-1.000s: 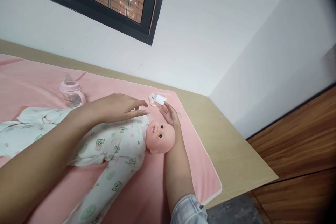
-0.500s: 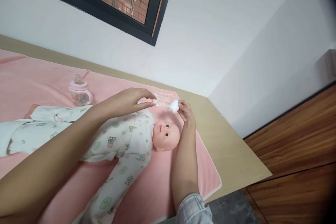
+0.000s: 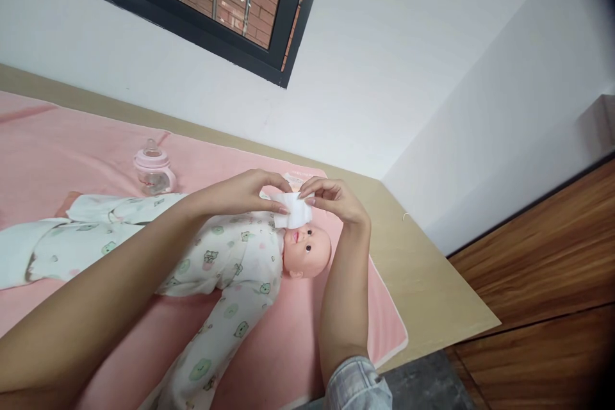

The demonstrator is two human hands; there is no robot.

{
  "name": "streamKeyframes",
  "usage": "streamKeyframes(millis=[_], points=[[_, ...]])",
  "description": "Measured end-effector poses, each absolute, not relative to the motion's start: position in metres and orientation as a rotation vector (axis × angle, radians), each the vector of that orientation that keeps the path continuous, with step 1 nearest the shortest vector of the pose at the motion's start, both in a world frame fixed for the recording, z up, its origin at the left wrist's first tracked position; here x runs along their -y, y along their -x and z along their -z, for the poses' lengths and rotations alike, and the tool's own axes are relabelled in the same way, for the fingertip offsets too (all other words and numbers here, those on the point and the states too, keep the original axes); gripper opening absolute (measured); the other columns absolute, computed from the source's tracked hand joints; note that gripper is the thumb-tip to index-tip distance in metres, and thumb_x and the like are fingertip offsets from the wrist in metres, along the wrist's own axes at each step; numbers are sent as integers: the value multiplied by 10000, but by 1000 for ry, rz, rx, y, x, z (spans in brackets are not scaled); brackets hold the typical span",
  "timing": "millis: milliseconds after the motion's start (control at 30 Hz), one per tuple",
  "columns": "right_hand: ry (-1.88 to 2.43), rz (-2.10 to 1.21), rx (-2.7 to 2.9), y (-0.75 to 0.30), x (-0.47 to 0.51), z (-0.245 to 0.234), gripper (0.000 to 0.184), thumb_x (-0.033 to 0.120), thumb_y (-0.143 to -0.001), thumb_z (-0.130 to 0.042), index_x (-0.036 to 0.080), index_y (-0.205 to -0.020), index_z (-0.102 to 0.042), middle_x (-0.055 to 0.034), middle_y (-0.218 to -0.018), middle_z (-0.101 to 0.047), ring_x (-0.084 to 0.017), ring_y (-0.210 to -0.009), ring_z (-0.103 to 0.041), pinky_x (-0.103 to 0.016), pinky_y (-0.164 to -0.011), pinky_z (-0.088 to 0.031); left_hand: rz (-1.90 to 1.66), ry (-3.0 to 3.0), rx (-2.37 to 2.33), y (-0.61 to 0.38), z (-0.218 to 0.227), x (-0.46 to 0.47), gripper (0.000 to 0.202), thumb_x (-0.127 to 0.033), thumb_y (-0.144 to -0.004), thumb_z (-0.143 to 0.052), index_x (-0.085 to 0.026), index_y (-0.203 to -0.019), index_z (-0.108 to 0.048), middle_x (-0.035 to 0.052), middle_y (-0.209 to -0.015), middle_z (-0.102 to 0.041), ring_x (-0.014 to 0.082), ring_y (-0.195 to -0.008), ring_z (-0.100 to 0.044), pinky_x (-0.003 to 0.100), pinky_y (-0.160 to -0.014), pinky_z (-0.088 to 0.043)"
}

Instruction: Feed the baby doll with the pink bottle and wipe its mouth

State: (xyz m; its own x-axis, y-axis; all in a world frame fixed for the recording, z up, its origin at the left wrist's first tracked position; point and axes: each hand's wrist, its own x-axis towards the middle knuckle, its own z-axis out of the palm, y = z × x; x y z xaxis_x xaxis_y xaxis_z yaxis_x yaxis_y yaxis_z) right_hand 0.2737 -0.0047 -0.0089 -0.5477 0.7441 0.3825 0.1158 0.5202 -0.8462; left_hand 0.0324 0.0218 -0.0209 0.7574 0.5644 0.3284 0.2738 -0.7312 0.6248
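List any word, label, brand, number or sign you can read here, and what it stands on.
No text can be read.
Baby bottle: red marking on its side, too small and blurred to read.
Pink blanket: pale lettering near the far corner, too small to read.
White cloth in the fingers: no writing visible.

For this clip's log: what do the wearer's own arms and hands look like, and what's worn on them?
Both the left hand and the right hand are ungloved, and no watch or bracelet shows on either wrist. The right arm has a pale blue-grey plaid sleeve ending on the forearm. The left arm shows no sleeve within the frame.
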Motion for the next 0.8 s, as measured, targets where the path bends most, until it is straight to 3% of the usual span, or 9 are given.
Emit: streamKeyframes(millis=[200,400,600,800], points=[[673,-1016,1975,-276,3,10,132,277,-780,-732,198,-885,-718,-48,-961,-661,-136,-923,-611,-279,-830,-509,-641,-2320,-558,-31,15,-19,234,-409,-838,-677,-196,-916,-733,-21,-884,-713,159,-816,-630,220,-799,-443],[836,-1037,1860,-268,-1,12,273,314,-717,-773,196,-910,-619,-21,-1003,-612,-94,-785,-588,-239,-706,-495,-826,-2358,-509,-34,18,-17,205,-400,-831,-701,-221,-919,-748,-3,-971,-657,160,-900,-601,228,-834,-441],[880,-1100,1810,-249,2,12,396,311,-692,-770,219,-990,-525,-4,-1023,-596,-78,-757,-605,-223,-682,-506,-1138,-2360,-475,-40,24,-17,122,-341,-827,-719,-245,-895,-752,9,-1051,-596,172,-1057,-559,245,-922,-424],[876,-1061,1820,-248,2,12,474,292,-682,-766,246,-1082,-515,-38,-1229,-547,-94,-857,-624,-229,-709,-536,-1113,-2201,-512,-35,17,-13,136,-323,-834,-708,-201,-890,-730,-2,-940,-672,152,-917,-610,223,-856,-437]])
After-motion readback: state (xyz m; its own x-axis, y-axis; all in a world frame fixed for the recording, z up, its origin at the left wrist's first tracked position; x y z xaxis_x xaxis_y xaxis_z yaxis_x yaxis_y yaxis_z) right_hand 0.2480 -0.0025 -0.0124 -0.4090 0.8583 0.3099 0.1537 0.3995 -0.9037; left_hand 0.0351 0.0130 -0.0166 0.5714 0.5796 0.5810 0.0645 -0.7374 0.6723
